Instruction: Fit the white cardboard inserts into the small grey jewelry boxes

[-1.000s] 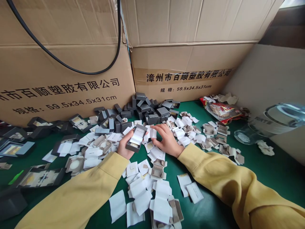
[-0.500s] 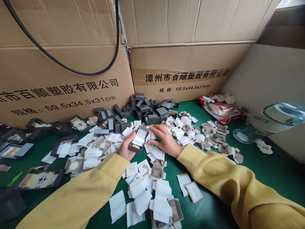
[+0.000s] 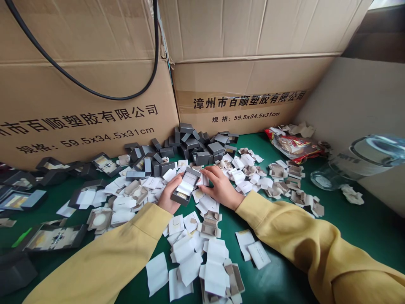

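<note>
My left hand [image 3: 170, 196] is closed round a small dark grey jewellery box [image 3: 182, 195], tilted towards me. Inside it lies a white printed card [image 3: 187, 180], with something yellowish at the near end, too small to make out. Just right of the box is my right hand [image 3: 220, 188], thumb and forefinger apart in a curve, its fingertips close to the box's right edge. Whether they touch it I cannot tell. White paper shows between those fingers, apparently part of the pile behind. Beneath both hands are scattered white cards and folded inserts [image 3: 215, 274].
Dark grey boxes [image 3: 193, 143] are heaped against the large cardboard cartons [image 3: 253, 80]. Several opened boxes [image 3: 53, 237] lie at left. To the right are a red packet [image 3: 292, 145], a glass cup [image 3: 329, 175] and crumpled tissue [image 3: 352, 195]. A black cable [image 3: 126, 98] hangs in front.
Hardly anything differs. The whole view has shifted very slightly, and both hands keep the same pose around the jewellery box.
</note>
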Motion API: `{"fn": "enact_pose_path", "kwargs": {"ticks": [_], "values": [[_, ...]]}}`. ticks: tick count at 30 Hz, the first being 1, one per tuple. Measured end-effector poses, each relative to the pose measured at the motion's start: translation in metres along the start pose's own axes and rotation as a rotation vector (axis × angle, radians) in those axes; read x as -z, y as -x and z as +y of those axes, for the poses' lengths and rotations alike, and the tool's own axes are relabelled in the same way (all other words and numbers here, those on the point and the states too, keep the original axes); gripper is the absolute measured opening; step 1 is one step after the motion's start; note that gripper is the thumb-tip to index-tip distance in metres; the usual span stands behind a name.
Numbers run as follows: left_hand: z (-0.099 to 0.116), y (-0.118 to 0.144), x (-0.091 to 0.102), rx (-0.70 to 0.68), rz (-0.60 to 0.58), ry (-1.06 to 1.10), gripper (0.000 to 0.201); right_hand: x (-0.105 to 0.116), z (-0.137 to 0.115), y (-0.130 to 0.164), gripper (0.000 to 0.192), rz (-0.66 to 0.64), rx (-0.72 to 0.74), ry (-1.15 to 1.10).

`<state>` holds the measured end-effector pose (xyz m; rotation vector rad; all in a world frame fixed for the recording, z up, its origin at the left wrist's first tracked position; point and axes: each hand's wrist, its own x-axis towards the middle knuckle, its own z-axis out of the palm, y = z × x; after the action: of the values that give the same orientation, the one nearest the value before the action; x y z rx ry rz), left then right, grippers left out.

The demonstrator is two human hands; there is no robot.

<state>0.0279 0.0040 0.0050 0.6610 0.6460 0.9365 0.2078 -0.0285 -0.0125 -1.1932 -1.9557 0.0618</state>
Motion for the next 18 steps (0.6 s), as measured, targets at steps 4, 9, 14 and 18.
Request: {"fn": "enact_pose_path", "kwargs": {"ticks": [4, 9, 14, 18], "values": [[0.0026, 0.002, -0.0027, 0.039, -0.026, 0.017, 0.028, 0.0011, -0.001, -0.0003, 0.036, -0.003, -0.02, -0.026], [0.0062, 0.0031, -0.0027, 0.112, -0.1, 0.101, 0.029, 0.0023, -0.0017, -0.0009, 0.036, -0.004, 0.006, -0.097], [0.0092, 0.0018, -0.0003, 0.169, -0.082, 0.145, 0.029, 0.0031, -0.0017, -0.0012, 0.041, -0.009, 0.007, -0.127], [0.0104, 0.0015, -0.001, 0.168, -0.054, 0.147, 0.032, 0.0029, 0.0, -0.0012, 0.043, -0.026, -0.003, -0.137]]}}
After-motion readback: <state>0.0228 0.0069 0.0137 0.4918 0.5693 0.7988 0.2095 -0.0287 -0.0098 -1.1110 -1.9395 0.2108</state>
